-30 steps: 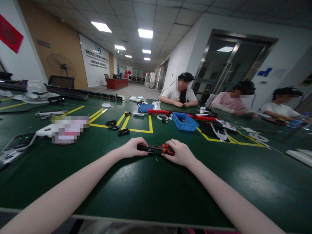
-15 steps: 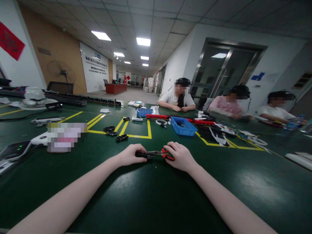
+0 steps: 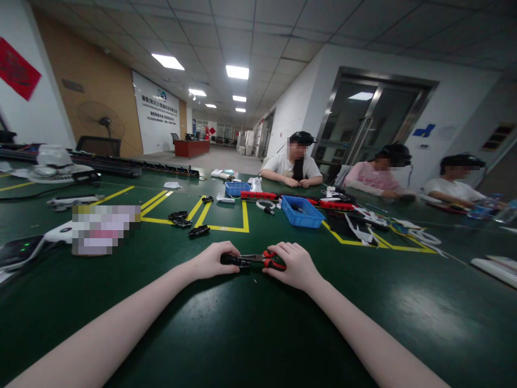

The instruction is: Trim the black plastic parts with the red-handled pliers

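Note:
My left hand (image 3: 216,260) grips a small black plastic part (image 3: 241,263) just above the green table (image 3: 194,334). In my right hand (image 3: 294,263) are red-and-black needle-nose pliers (image 3: 271,261), fingers wrapped round the handles. The pliers' narrow jaws point left and meet the black part; whether they clamp on it I cannot tell. A tiny white sliver (image 3: 254,281) lies on the table below the pliers. Beyond my left hand rest similar black parts (image 3: 199,231), near yellow tape lines.
Past my hands stand a blue bin (image 3: 302,212) and a smaller blue tray (image 3: 237,188). A red strip (image 3: 258,195) runs behind them. Pale cables (image 3: 426,235) lie to the right. At left is a blurred-out item (image 3: 105,229) beside a white device. Several people sit across the table.
The pliers' handles look slightly wider apart and tilt a little more. My hands stay close together on the black part and pliers; the whole view has shifted slightly.

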`<action>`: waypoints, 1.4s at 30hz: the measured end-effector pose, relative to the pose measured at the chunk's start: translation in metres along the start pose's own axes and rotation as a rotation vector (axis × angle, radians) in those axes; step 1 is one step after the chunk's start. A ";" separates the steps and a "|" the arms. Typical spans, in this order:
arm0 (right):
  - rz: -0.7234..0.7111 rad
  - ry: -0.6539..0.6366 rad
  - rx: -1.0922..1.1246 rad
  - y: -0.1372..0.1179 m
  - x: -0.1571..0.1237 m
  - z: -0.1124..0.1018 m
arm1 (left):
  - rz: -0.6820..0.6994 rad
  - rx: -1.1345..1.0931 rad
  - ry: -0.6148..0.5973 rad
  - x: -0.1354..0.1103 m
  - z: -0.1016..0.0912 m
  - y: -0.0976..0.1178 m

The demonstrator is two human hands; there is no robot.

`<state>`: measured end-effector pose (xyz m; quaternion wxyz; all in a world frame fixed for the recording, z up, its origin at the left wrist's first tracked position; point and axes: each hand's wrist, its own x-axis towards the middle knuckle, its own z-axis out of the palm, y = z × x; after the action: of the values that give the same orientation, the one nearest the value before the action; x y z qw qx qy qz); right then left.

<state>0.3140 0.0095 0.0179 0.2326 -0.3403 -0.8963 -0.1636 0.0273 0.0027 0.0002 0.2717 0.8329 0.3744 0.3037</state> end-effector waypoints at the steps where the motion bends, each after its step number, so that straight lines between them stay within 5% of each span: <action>1: -0.004 0.003 -0.001 0.000 0.000 0.001 | 0.004 0.002 0.000 0.000 0.000 0.000; 42: -0.057 0.112 -0.092 0.001 0.000 0.004 | 0.015 0.010 0.005 0.000 0.002 -0.007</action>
<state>0.3131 0.0119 0.0151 0.2615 -0.3155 -0.8827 -0.2300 0.0255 0.0061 -0.0064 0.2644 0.8362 0.3704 0.3061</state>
